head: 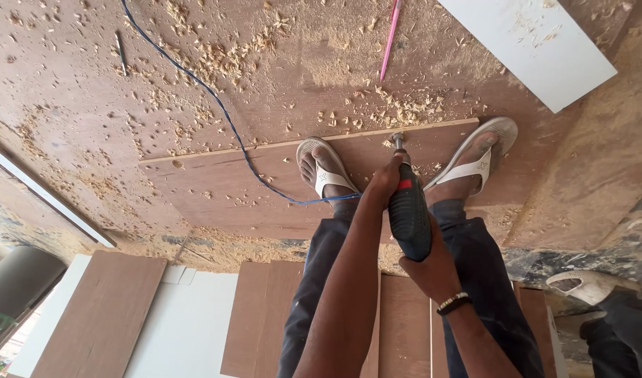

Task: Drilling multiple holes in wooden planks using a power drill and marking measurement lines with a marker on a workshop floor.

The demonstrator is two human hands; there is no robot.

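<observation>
I hold a dark power drill [409, 213] in both hands, pointed down at the far edge of a brown plywood panel [216, 183] that I stand on. My right hand [431, 269] is wrapped tight around the rear of the drill's body, a beaded bracelet [452, 302] on that wrist. My left hand [386, 178] is closed around the front of the tool, just behind the chuck, whose bit [397, 139] meets the panel's far edge between my feet. My left sandal [323, 168] and right sandal [483, 155] are both planted on the panel, either side of the drill. A blue cord [223, 112] runs from the far left across the floor and over the panel to the drill. Wood shavings [398, 108] lie scattered on the larger board beyond. A white board [531, 45] lies at the far right, a pink strip [389, 38] near it. Brown and white panels [188, 322] lie near me on the left.
</observation>
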